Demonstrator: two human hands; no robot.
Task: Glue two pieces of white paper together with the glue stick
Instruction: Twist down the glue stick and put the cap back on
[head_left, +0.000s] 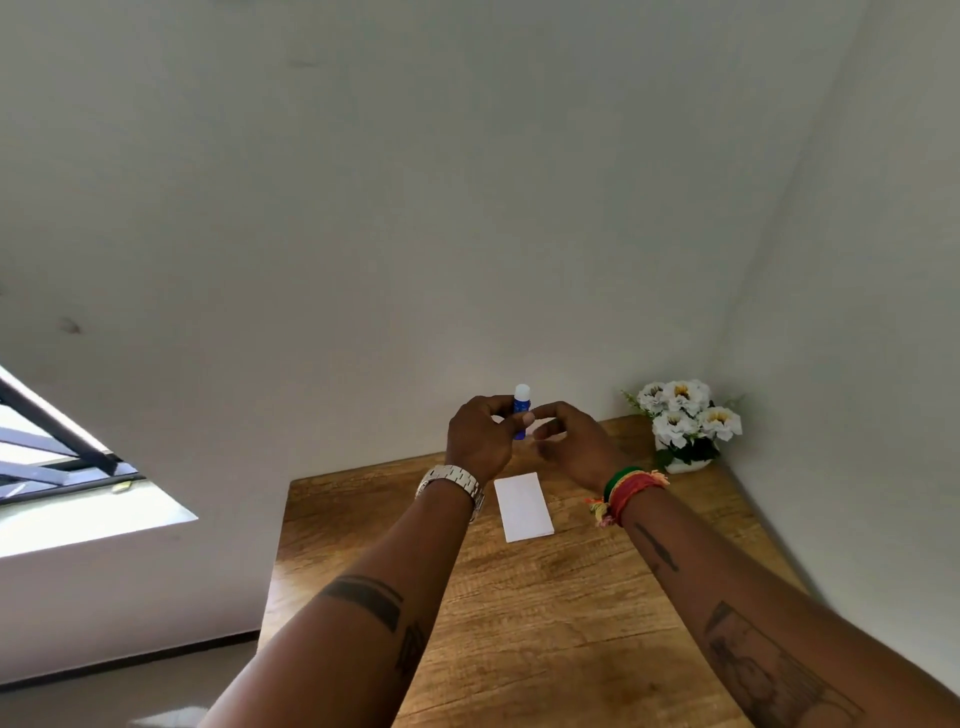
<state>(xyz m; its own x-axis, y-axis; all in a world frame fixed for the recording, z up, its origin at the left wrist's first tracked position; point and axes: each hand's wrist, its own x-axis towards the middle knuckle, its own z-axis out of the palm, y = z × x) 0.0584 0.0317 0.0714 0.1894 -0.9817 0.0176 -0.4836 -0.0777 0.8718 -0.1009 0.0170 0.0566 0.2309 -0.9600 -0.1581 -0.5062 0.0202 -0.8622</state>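
Note:
A blue glue stick (520, 410) with a white tip stands upright in the air above the far part of the wooden table (519, 623). My left hand (480, 436) grips its blue body. My right hand (569, 441) is beside it, fingertips curled toward the stick's lower end; whether they touch it I cannot tell. White paper (523, 506) lies flat on the table below and between my wrists. It looks like one rectangle; a second sheet cannot be told apart.
A white pot of white flowers (683, 423) stands in the table's far right corner against the walls. A window (62, 467) is at the left. The table's left edge drops to the floor.

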